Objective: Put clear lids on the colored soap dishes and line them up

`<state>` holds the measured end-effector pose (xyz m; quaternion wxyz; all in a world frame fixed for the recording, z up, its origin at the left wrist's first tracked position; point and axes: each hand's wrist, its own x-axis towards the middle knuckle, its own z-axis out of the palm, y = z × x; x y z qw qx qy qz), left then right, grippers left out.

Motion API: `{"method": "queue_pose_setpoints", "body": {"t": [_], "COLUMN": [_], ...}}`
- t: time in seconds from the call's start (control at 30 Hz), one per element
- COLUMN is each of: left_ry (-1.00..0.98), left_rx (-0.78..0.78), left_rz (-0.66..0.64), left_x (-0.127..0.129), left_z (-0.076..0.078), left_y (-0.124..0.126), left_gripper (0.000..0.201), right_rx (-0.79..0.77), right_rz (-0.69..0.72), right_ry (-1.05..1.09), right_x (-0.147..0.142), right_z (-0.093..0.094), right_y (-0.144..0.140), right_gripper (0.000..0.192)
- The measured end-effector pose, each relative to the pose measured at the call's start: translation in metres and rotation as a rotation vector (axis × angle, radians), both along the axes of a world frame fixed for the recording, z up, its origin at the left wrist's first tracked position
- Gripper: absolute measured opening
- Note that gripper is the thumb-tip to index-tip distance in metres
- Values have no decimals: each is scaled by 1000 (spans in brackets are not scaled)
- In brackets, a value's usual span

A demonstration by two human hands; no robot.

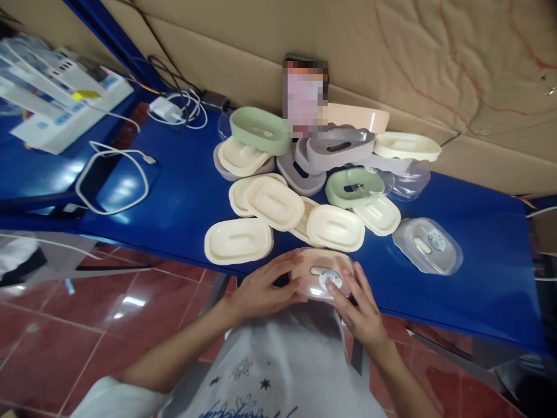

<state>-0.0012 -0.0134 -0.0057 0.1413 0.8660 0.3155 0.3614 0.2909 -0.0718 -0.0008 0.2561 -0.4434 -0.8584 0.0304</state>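
Observation:
At the table's front edge, my left hand (272, 281) grips the left end of a pinkish soap dish (308, 268) with a clear cover and a round sticker. My right hand (357, 302) is on the same dish from the right, its fingers over the cover near the sticker. Just beyond lie several cream oval trays (336, 227), some overlapping. A lidded grey soap dish (429, 247) with a sticker sits to the right, apart from my hands.
Behind are piled green dishes (261, 130), purple-grey dishes (342, 148) and clear covers (409, 180). A phone (305, 96) leans against the cardboard wall. White cables (112, 152), a charger (165, 109) and a white device (73, 110) lie left on the blue table (183, 203).

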Motion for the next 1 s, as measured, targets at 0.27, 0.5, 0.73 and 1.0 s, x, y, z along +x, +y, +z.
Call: {"method": "queue_pose_setpoints", "body": {"t": [0.27,0.5,0.73,1.0], "left_ry": [71,169,394,251], "left_rx": [-123,48,66,-23], "left_rz": [-48,123,396,125], "left_x": [8,-16,-89,-27], "left_z": [13,36,30,22], "left_y": [4,-5,-11,-28], "left_gripper": [18,32,28,20], "right_rx": [37,21,192,244], "right_rz": [-75,-220,-597,-779], "right_ry": [-15,-74,-188,-208], "right_x": [-2,27,94,97], "right_z": [-11,3,8,14], "right_y": [0,-18,-26,25], "right_gripper": [66,55,78,73]}}
